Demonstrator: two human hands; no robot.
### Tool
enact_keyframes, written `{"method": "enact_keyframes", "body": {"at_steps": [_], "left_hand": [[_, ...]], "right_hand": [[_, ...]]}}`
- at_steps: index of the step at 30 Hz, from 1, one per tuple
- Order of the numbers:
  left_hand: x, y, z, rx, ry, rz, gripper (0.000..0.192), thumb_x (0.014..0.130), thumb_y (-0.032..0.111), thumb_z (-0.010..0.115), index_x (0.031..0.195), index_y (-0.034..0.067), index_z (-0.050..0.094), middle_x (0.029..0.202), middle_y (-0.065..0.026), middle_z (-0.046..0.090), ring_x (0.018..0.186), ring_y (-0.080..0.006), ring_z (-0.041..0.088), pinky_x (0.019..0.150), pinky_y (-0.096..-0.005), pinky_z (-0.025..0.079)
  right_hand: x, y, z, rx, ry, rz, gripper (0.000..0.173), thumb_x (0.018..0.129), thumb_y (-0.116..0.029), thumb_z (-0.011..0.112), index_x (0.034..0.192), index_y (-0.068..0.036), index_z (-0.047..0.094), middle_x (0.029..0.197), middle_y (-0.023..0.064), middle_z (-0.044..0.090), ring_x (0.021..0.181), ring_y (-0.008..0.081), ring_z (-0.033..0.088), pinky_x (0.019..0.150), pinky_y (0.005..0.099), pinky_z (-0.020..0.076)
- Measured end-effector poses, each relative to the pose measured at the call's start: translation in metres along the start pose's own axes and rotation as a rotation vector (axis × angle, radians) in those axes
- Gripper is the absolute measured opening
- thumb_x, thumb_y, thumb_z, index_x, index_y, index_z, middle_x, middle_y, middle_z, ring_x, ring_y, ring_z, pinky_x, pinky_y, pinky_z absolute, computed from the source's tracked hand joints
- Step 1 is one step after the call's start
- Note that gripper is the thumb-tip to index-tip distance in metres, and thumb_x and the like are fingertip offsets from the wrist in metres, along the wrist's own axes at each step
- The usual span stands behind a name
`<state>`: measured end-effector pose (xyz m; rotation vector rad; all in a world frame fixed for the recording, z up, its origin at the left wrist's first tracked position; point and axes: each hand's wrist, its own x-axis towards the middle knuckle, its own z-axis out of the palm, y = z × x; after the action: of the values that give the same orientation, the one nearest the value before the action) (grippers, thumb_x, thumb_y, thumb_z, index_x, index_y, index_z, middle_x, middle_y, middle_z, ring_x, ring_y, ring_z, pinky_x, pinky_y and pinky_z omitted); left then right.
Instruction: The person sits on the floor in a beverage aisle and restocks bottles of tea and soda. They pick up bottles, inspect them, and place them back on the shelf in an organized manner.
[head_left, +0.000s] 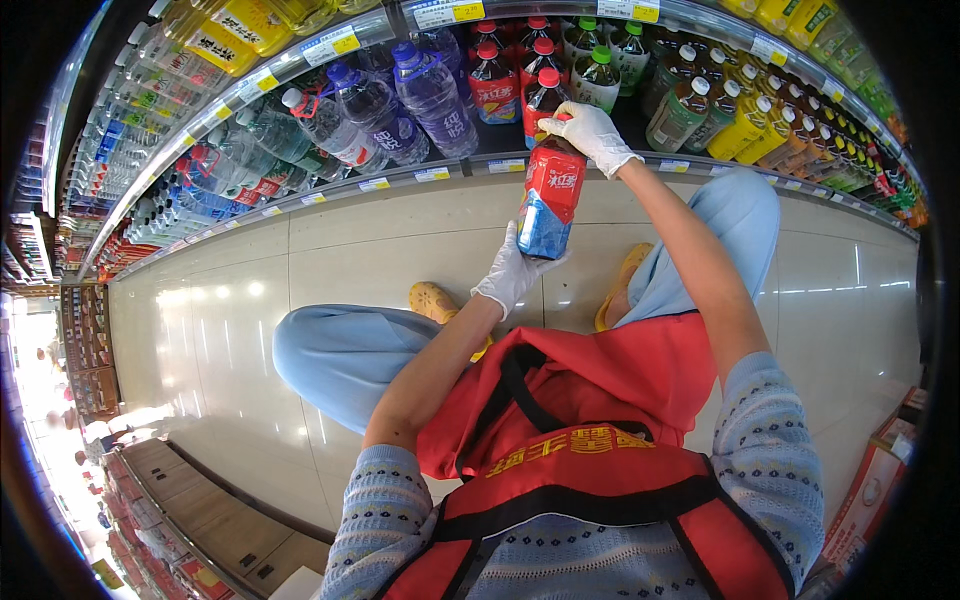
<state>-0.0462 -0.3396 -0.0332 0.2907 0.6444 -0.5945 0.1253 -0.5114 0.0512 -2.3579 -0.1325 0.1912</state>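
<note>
A large iced-tea bottle with a red and blue label is tilted in front of the lower shelf. My left hand, in a white glove, supports it from below at the base. My right hand, also gloved in white, grips the bottle at its neck and cap, mostly hiding that part. Just behind my right fingers, a front red-capped tea bottle stands on the shelf, with similar ones behind it. Green-capped tea bottles stand to their right, and large purple-labelled water bottles to their left.
A lower shelf edge with price tags curves across the view, under a higher shelf rail. Dark bottles with white caps stand at right. My yellow clogs rest on the tiled floor. A red carton sits at lower right.
</note>
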Motion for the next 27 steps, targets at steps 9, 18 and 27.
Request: {"method": "enact_keyframes", "body": {"at_steps": [9, 18, 27], "left_hand": [[0.000, 0.001, 0.000, -0.015, 0.011, -0.009, 0.063, 0.100, 0.054, 0.031, 0.145, 0.011, 0.029, 0.147, -0.0191, 0.033, 0.133, -0.0407, 0.037, 0.104, -0.0643, 0.039], [0.002, 0.002, -0.003, 0.030, -0.005, 0.009, 0.064, 0.100, 0.056, 0.030, 0.145, 0.011, 0.028, 0.147, -0.0188, 0.033, 0.134, -0.0399, 0.037, 0.105, -0.0631, 0.039], [0.005, 0.003, -0.006, 0.046, -0.012, 0.011, 0.065, 0.099, 0.057, 0.030, 0.145, 0.011, 0.029, 0.147, -0.0192, 0.033, 0.133, -0.0418, 0.037, 0.105, -0.0631, 0.039]], "right_hand": [[-0.002, -0.005, -0.003, -0.013, -0.014, 0.003, 0.045, 0.079, -0.052, 0.068, 0.091, -0.008, 0.068, 0.087, 0.0150, 0.069, 0.080, 0.0306, 0.066, 0.073, 0.0394, 0.0491], [-0.005, -0.009, -0.005, -0.059, 0.014, -0.028, 0.044, 0.079, -0.052, 0.068, 0.090, -0.009, 0.067, 0.086, 0.0150, 0.069, 0.081, 0.0312, 0.066, 0.073, 0.0399, 0.0491], [-0.005, -0.010, -0.005, -0.070, 0.031, -0.037, 0.046, 0.080, -0.052, 0.069, 0.089, -0.007, 0.067, 0.082, 0.0147, 0.068, 0.076, 0.0278, 0.065, 0.070, 0.0369, 0.0491]]}}
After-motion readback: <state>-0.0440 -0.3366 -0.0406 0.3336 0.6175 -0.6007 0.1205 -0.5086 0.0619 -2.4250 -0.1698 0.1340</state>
